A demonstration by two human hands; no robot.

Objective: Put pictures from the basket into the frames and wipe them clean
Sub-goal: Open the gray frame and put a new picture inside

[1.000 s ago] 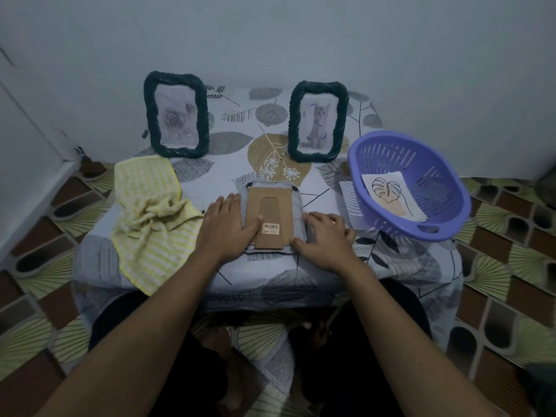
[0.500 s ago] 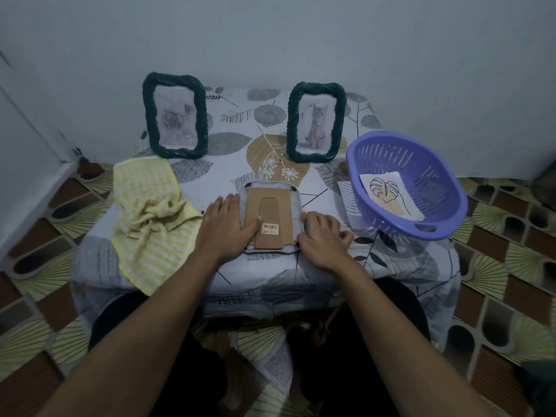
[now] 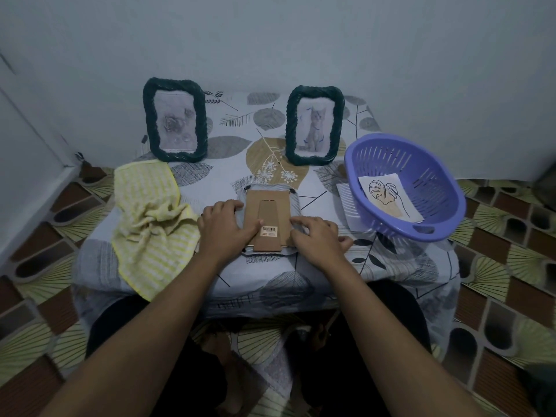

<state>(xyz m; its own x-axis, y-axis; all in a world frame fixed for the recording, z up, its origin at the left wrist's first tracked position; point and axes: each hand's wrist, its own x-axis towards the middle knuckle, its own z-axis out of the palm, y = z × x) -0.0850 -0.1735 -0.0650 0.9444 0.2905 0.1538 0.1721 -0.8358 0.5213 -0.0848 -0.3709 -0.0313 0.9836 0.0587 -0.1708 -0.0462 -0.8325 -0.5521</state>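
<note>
Item: picture frame (image 3: 267, 212), is lying face-down on counter (image 3: 222, 182), cardboard backing up, likely for securing the back. Left grip (image 3: 224, 227): released, pressing flat, steadying it. Right grip (image 3: 316, 236): fingering the right edge; pinching or pressing, cannot tell. Leaf picture (image 3: 388, 197) is waiting in basket (image 3: 436, 182).

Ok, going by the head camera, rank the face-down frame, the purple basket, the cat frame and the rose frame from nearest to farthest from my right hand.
1. The face-down frame, table centre, under the right hand fingertips.
2. The purple basket, just to the hand's right.
3. The cat frame, upright at the back, straight ahead.
4. The rose frame, upright at the back left.
</note>
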